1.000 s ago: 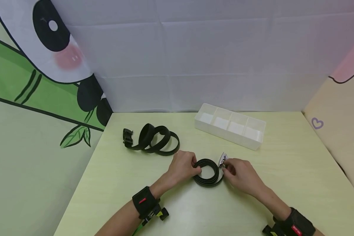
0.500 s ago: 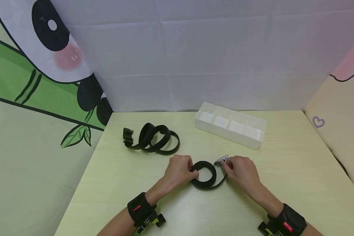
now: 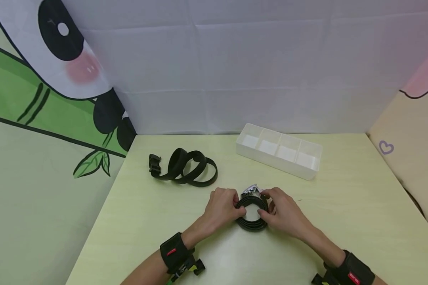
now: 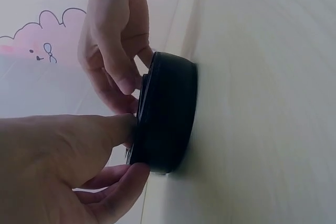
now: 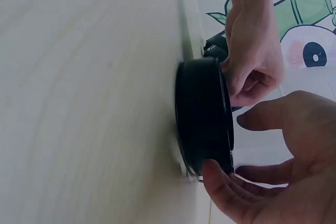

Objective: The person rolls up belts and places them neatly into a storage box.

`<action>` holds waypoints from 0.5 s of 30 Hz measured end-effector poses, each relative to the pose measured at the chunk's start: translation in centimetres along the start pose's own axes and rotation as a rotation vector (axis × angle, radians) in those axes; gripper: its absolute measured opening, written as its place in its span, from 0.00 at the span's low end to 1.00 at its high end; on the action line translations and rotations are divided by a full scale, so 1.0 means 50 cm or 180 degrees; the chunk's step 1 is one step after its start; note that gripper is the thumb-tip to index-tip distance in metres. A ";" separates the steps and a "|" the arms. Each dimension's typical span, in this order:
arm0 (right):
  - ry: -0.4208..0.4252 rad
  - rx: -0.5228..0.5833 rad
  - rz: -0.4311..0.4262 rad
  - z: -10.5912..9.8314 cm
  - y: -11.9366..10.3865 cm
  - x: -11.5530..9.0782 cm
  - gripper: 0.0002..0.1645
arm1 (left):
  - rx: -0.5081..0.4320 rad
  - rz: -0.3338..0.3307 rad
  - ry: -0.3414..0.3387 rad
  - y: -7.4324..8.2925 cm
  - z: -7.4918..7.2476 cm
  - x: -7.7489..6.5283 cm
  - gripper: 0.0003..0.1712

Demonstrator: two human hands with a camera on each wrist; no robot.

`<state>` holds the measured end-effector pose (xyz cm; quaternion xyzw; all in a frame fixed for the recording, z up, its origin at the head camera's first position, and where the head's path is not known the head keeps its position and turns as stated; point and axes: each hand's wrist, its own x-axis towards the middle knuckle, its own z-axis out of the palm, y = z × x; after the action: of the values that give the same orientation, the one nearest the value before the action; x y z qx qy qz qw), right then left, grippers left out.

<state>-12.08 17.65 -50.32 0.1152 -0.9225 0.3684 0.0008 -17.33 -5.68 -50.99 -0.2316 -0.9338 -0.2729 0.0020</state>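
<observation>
A black belt (image 3: 252, 226) lies wound into a round coil on the table, with its silver buckle (image 3: 251, 190) against the coil's far side. My left hand (image 3: 221, 208) pinches the coil's left side, thumb over the inner edge and fingers outside. On the other side, my right hand (image 3: 289, 211) curls round the coil, its fingers by the buckle and its thumb near the inner opening. Both wrist views show the belt (image 4: 169, 114) edge-on, a wide dark band; in the right wrist view, fingertips touch the outside of the belt (image 5: 202, 111).
Behind my left hand, a second black strap (image 3: 178, 168) lies in loose loops with a black plastic clip buckle (image 3: 154, 165). A white divided box (image 3: 278, 156) stands at the back right of the table (image 3: 128, 221). A printed cloth (image 3: 235, 71) hangs behind.
The right hand has moved left, bringing the loose belt end and silver buckle against the coil. The left hand keeps its grip on the coil. The looped strap and box stay put.
</observation>
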 end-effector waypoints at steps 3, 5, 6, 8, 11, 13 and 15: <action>0.0022 -0.0072 0.0025 0.009 -0.006 -0.004 0.29 | -0.0035 -0.0006 0.0037 0.004 0.005 -0.001 0.15; 0.0093 -0.0139 0.0074 0.016 -0.010 -0.005 0.27 | -0.0025 0.0001 0.0076 0.006 0.008 -0.001 0.14; 0.0137 -0.0168 0.0099 0.018 -0.011 -0.004 0.26 | -0.0005 0.0017 0.0102 0.007 0.010 -0.002 0.14; 0.0205 -0.0188 0.0147 0.022 -0.012 -0.001 0.24 | 0.0033 0.0049 0.0149 0.009 0.012 -0.002 0.13; 0.0231 -0.0164 0.0170 0.023 -0.010 0.005 0.20 | 0.0073 0.0091 0.0180 0.010 0.014 -0.003 0.12; 0.0215 -0.0129 0.0180 0.022 -0.005 0.010 0.17 | 0.0087 0.0107 0.0168 0.011 0.013 -0.003 0.12; 0.0201 -0.0082 0.0208 0.019 0.003 0.015 0.13 | 0.0099 0.0131 0.0150 0.011 0.011 -0.003 0.12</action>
<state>-12.76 16.96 -51.05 0.0732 -0.9300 0.3597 0.0193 -16.91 -5.04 -51.19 -0.2442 -0.9326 -0.2636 0.0332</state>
